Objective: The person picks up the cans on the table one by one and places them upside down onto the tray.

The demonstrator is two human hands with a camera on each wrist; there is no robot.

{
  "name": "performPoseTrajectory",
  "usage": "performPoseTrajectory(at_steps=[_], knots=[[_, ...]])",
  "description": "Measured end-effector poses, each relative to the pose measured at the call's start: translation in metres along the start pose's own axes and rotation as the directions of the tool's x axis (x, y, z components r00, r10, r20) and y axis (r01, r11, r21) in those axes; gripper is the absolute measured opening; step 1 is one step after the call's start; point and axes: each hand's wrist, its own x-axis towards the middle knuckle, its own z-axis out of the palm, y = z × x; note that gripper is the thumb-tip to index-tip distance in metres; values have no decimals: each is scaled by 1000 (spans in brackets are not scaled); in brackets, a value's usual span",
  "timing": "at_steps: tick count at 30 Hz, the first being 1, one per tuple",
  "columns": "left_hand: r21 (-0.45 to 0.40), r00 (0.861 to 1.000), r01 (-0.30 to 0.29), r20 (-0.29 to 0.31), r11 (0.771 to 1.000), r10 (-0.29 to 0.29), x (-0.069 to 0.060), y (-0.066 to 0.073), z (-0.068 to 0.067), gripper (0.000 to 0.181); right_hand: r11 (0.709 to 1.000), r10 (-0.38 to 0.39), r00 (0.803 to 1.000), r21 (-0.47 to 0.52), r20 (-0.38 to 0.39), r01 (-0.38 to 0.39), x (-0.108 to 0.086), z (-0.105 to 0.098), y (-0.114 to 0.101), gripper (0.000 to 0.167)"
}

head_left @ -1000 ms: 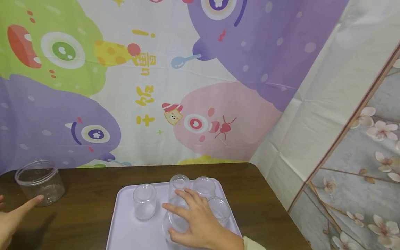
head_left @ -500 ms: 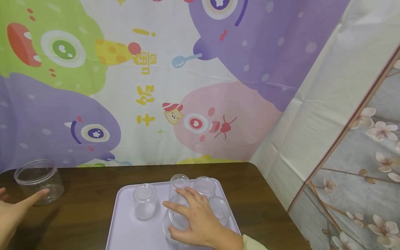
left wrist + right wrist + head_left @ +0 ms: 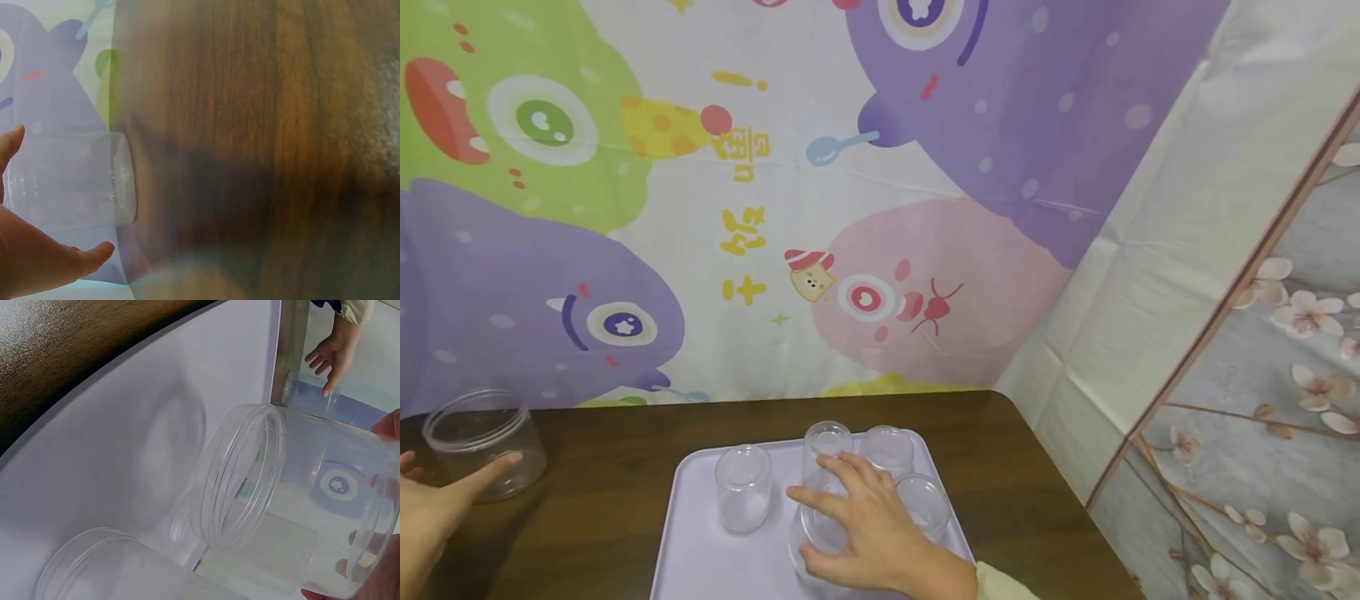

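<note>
My right hand [image 3: 872, 525] grips a big clear plastic jar [image 3: 297, 494] from above by its base, fingers spread round it. The jar is upside down, its ringed mouth facing the lilac tray [image 3: 715, 562]; I cannot tell whether it touches. Off to the left, my left hand [image 3: 433, 512] stretches its thumb and fingers beside a second big clear jar [image 3: 478, 442], which stands mouth up on the table. That hand holds nothing; the left wrist view has the jar [image 3: 69, 178] between thumb and fingers, contact unclear.
Several smaller clear jars share the tray: one alone at left [image 3: 743, 492], one behind my right fingers [image 3: 827, 442], others at the right [image 3: 925, 504]. The dark wooden table [image 3: 602, 483] ends against a cartoon-printed cloth [image 3: 775, 350]. A flowered panel [image 3: 1262, 433] borders the right.
My left hand has come slightly nearer to the standing jar, its thumb now lying further across in front of it. My right hand and the held jar have hardly moved. The head view shifted slightly.
</note>
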Motion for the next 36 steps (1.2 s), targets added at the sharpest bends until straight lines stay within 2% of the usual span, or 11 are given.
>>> performPoseTrajectory(at_steps=[7, 16, 21, 26, 32, 36], knots=[[1, 1000, -4, -12, 1000, 4, 8, -1, 4, 119, 1000, 4, 1000, 3, 16, -4, 0, 2, 1, 57], [29, 998, -14, -56, 999, 16, 3, 9, 5, 117, 1000, 0, 1000, -2, 11, 0, 0, 4, 2, 57], [12, 994, -27, -106, 1000, 28, 8, 6, 7, 115, 1000, 1, 1000, -5, 17, -1, 0, 6, 2, 58], [13, 994, -31, -105, 999, 33, 12, 6, 10, 115, 1000, -5, 1000, -22, 24, 6, 0, 8, 3, 58], [-26, 986, -35, -163, 999, 30, 13, 11, 15, 108, 999, -25, 1000, -35, 17, 26, -1, 11, 4, 57], [-40, 985, -58, -166, 998, 51, 12, 10, 17, 108, 999, -30, 999, -40, 19, 31, -1, 12, 5, 57]])
